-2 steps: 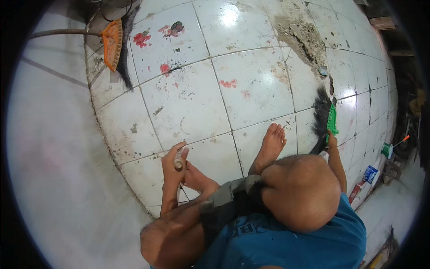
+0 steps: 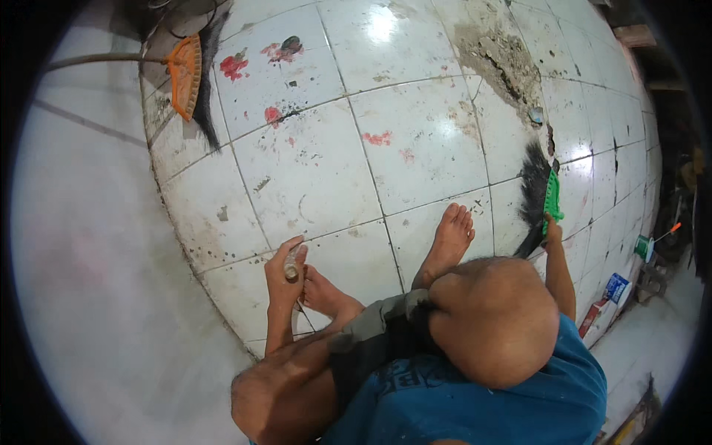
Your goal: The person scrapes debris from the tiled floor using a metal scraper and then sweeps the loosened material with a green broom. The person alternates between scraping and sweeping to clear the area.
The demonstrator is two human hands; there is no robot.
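Far L, an orange broom (image 2: 185, 78) w/ black bristles lay by the floor's edge, handle running off L, well apart from both your hands. Next along, red stains (image 2: 233, 67) marked the tile floor (image 2: 311, 178). Your L hand (image 2: 279, 268) was curled round a short pale stick (image 2: 291, 271), end facing up; couldn't tell exactly what it was, or if the fingers met round it. It was just beside your bare L foot (image 2: 326, 295), so a loose grip could've dropped the stick on your toes. Your R foot (image 2: 450, 237) was bare too. Farther R, a broken patch (image 2: 508, 67) had rough edges & a dark crack; bare skin on those could've got cut. A small bluish bit (image 2: 535, 116) lay nr the crack. Your R hand (image 2: 552, 231) was closed on the near end of the green broom (image 2: 551, 194), its black bristles fanned L, just beside the crack. Bristles could've snagged there b/c of the rough edge, or the broom twisted b/c you had it by one end. Far R: a green tub (image 2: 642, 248), an orange-handled tool (image 2: 675, 228) & a blue-and-white pack (image 2: 615, 288).
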